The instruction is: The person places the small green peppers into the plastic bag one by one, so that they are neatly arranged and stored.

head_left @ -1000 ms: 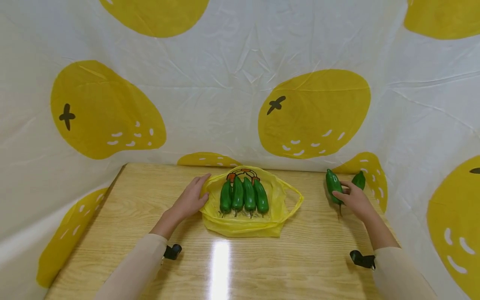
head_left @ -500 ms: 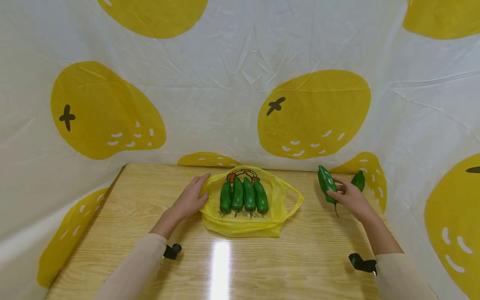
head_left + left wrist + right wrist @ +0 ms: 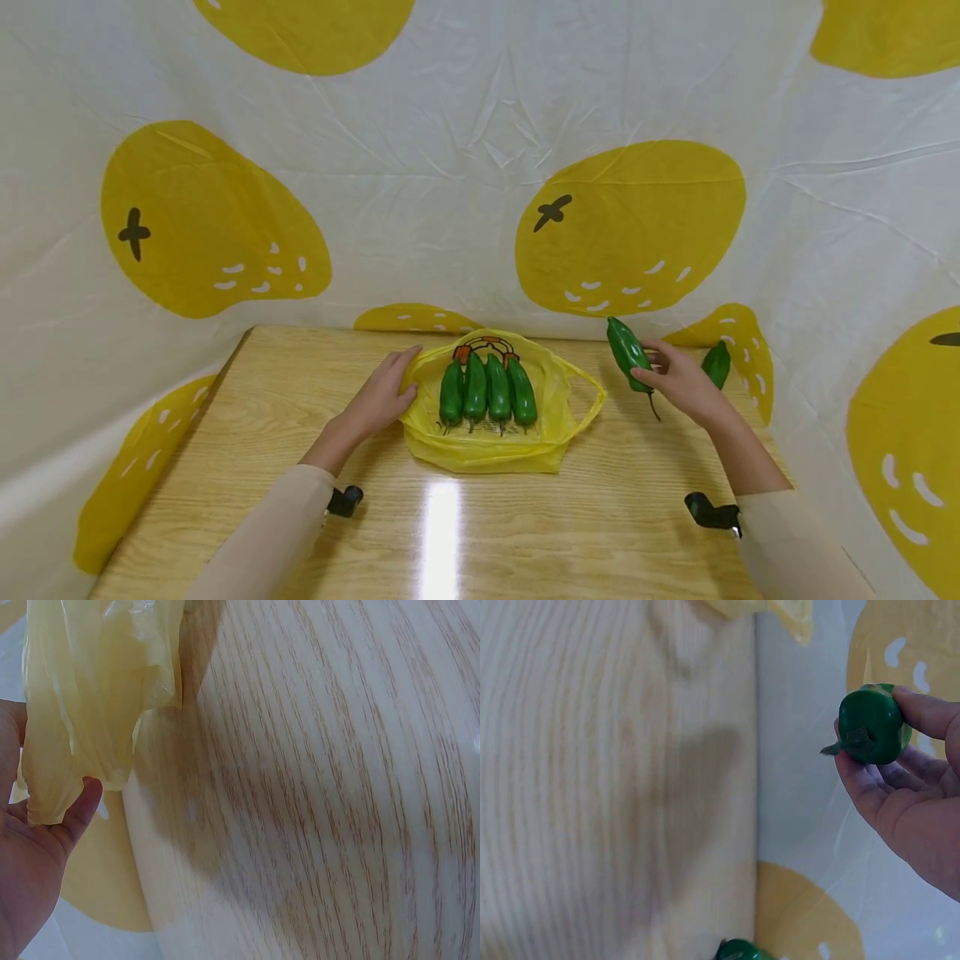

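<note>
My right hand (image 3: 678, 379) grips a green pepper (image 3: 627, 353) between thumb and fingers, raised over the right part of the table. Its thin stem hangs toward me; in the right wrist view the stem end of the pepper (image 3: 870, 724) faces the camera. At the middle stands a yellow plastic bag (image 3: 480, 458), mouth spread wide, with several green peppers (image 3: 487, 392) lying side by side in it, stems toward me. My left hand (image 3: 381, 392) holds the bag's left edge. In the left wrist view the thumb lies on one side of the bag (image 3: 90, 697), other fingers partly hidden behind.
Another green pepper (image 3: 717, 364) lies at the table's far right corner, beyond my right hand. A white cloth with yellow fruit prints (image 3: 420, 242) rises behind and at both sides of the wooden table (image 3: 615, 517). The bag's handle loop (image 3: 596, 408) sticks out to the right.
The right hand has lifted the pepper and carried it leftward, away from the pepper at the corner. The left hand and the bag have stayed in place.
</note>
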The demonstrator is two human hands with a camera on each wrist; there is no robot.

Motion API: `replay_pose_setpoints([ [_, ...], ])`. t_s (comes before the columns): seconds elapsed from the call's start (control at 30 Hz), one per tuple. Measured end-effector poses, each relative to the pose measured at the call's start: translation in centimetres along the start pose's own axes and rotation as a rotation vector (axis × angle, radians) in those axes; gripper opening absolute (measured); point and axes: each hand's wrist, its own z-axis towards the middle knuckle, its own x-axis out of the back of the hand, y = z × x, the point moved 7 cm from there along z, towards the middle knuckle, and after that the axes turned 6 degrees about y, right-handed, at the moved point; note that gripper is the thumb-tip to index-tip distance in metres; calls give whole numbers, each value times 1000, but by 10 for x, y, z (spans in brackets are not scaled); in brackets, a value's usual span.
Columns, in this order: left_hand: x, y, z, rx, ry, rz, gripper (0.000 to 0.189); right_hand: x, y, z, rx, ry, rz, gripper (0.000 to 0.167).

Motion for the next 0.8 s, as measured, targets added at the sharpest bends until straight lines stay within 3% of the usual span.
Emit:
replay_pose_setpoints([
  [0.3, -1, 0, 2, -6, -4, 8, 67, -8, -27, 6, 46, -26, -14, 71],
  [0.8, -2, 0, 2, -12, 11, -13, 68, -49, -56, 14, 104, -102, 40, 60],
])
